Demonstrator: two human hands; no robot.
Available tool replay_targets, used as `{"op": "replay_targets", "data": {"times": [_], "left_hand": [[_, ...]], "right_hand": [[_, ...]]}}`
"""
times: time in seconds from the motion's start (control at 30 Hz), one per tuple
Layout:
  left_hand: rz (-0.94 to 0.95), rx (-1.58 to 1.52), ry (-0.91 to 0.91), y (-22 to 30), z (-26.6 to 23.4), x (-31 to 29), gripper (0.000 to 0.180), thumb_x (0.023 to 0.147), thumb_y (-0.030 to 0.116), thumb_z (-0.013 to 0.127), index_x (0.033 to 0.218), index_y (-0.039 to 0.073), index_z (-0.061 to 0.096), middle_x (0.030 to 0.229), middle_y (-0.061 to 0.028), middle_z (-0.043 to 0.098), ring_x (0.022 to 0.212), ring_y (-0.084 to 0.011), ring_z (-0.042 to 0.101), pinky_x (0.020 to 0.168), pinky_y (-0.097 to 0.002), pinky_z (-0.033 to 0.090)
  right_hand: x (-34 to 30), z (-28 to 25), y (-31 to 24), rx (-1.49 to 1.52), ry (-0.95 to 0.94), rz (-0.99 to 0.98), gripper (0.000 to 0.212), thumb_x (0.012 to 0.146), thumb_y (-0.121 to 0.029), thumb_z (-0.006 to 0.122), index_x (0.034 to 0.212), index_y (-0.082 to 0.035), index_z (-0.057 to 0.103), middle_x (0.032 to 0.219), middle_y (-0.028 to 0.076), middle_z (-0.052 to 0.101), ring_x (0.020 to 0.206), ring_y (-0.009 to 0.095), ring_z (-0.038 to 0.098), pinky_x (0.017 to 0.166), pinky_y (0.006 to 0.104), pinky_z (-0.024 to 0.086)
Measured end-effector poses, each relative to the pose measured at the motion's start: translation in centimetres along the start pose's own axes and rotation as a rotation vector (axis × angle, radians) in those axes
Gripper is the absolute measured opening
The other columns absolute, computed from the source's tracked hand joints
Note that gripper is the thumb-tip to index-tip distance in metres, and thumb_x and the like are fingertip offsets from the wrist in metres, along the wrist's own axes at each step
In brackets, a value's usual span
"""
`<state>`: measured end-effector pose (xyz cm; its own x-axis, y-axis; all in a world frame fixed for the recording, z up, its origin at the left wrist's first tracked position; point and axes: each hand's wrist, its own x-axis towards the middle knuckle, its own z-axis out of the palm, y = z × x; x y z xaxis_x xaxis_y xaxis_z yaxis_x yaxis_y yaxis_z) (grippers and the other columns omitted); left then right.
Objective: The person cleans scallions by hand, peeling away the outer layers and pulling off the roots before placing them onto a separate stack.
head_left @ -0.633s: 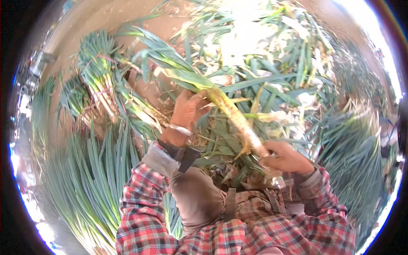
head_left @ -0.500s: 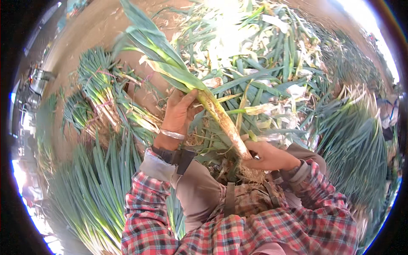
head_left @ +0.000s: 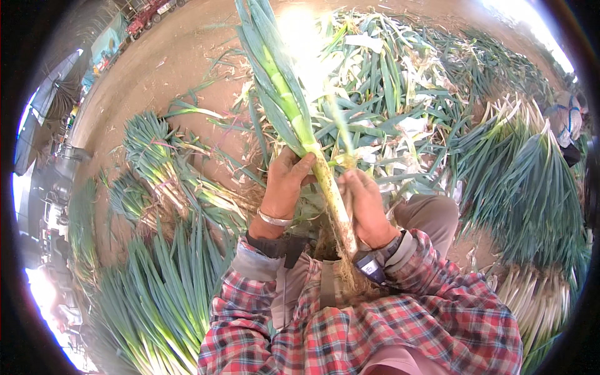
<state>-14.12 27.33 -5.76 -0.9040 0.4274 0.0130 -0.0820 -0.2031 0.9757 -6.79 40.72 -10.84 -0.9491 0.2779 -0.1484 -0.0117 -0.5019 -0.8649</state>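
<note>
A big leek [head_left: 328,184] slants across my lap, with green leaves pointing up and away and shaggy roots hanging near my waist. My left hand [head_left: 284,184] is closed around its shaft just below where the leaves fan out. Beside the shaft, my right hand [head_left: 367,209] pinches a yellowish, withered outer leaf [head_left: 344,134], which stands up from the fingertips and is blurred. The lower end of that leaf is hidden by my right hand.
A heap of stripped leaves [head_left: 400,106] lies ahead. Tied leek bundles [head_left: 153,162] rest on the soil at left, with loose leeks [head_left: 162,287] nearer. At right lies a large leek pile [head_left: 515,187]. A red vehicle [head_left: 147,15] stands far off.
The leek has turned more upright and shifted slightly right. My right hand has left the root end, moved up along the shaft and taken hold of a withered leaf.
</note>
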Motion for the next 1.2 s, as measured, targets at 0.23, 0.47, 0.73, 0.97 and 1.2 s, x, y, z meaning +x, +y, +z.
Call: {"op": "replay_targets", "data": {"times": [0.23, 0.47, 0.73, 0.97, 1.2], "left_hand": [[-0.031, -0.004, 0.036, 1.6, 0.5, -1.6, 0.029, 0.094, 0.017, 0.051, 0.116, -0.002, 0.057, 0.106, -0.0087, 0.064, 0.092, -0.0164, 0.063, 0.073, -0.0303, 0.055], [-0.033, 0.037, 0.105, 3.8, 1.6, -1.3, 0.028, 0.093, 0.020, 0.046, 0.107, 0.001, 0.060, 0.100, -0.0126, 0.068, 0.085, -0.0196, 0.065, 0.070, -0.0291, 0.051], [0.087, 0.137, 0.004, 1.0, 3.2, 1.3, 0.014, 0.095, 0.017, 0.048, 0.094, 0.004, 0.055, 0.088, -0.0065, 0.057, 0.076, -0.0184, 0.056, 0.068, -0.0333, 0.048], [0.051, 0.618, -0.305, -9.1, -5.2, 4.3, 0.028, 0.094, 0.022, 0.054, 0.109, -0.002, 0.053, 0.082, -0.0076, 0.059, 0.077, -0.0182, 0.057, 0.067, -0.0341, 0.048], [0.059, -0.147, 0.265, 2.5, 2.0, 3.1, 0.041, 0.099, 0.036, 0.048, 0.119, 0.001, 0.054, 0.083, -0.0035, 0.060, 0.067, -0.0131, 0.055, 0.056, -0.0261, 0.044]], "right_hand": [[-1.7, -6.9, 0.3, -0.535, -0.294, -0.028, 0.032, 0.098, -0.025, 0.050, 0.117, 0.001, 0.052, 0.083, 0.005, 0.059, 0.069, 0.012, 0.055, 0.066, 0.0304, 0.047], [-6.1, -1.6, -3.0, -0.344, -0.502, 0.226, 0.033, 0.095, -0.018, 0.055, 0.120, 0.002, 0.051, 0.086, 0.012, 0.059, 0.078, 0.020, 0.059, 0.071, 0.0348, 0.048], [-4.3, -4.2, -3.3, -0.700, -0.369, -0.322, 0.039, 0.094, -0.031, 0.055, 0.115, 0.002, 0.054, 0.102, 0.022, 0.059, 0.091, 0.031, 0.059, 0.080, 0.0404, 0.047], [-3.2, -4.2, -4.5, -0.516, -0.310, -0.469, 0.035, 0.093, -0.030, 0.059, 0.109, 0.000, 0.052, 0.090, 0.020, 0.057, 0.082, 0.031, 0.058, 0.072, 0.0386, 0.043], [-3.3, -1.9, 0.1, -0.950, -0.095, -0.544, 0.033, 0.088, -0.028, 0.062, 0.099, -0.002, 0.045, 0.085, 0.019, 0.055, 0.083, 0.041, 0.058, 0.062, 0.0476, 0.045]]}}
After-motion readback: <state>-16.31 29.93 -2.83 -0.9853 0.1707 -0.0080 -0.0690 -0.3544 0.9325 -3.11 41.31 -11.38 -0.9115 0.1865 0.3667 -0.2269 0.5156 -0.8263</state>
